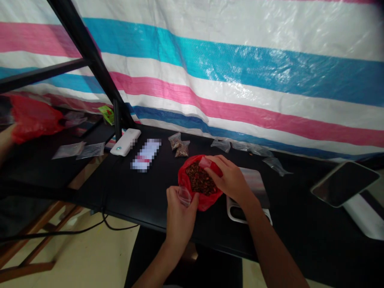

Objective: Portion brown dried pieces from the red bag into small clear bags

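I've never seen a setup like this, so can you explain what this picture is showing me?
There's no machine here: a camera worn on a person's head looks forward and down at their own bare hands. The left hand holds a small clear bag beside an open red bag of dark, loose bits. The right hand reaches over that red bag's rim; what its fingertips grip is hard to tell. On the black table lie a flat scale, two small filled bags and several flat clear bags. At far left, another person's hand is by a second red bag.
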Tool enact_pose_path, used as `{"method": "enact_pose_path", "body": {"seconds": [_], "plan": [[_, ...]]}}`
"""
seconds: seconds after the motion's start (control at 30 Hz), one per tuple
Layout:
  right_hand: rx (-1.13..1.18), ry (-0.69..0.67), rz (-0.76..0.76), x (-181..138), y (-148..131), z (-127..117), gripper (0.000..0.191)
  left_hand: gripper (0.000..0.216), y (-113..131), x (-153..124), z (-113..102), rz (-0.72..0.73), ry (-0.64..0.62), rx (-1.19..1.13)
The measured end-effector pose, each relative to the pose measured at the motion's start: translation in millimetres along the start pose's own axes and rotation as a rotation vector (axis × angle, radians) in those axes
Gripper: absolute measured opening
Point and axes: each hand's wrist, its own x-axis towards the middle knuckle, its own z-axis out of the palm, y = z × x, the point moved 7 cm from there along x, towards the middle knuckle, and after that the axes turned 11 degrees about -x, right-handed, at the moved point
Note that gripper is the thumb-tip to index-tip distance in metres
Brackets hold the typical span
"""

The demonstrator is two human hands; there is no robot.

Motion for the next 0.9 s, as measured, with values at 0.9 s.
{"method": "enact_pose_path", "body": {"seconds": [0.9], "plan": [[-0.290, 0.066, -0.195, -2, -23, 2, 0.044, 0.033, 17, 25, 11, 0.085, 0.068, 0.046]]}}
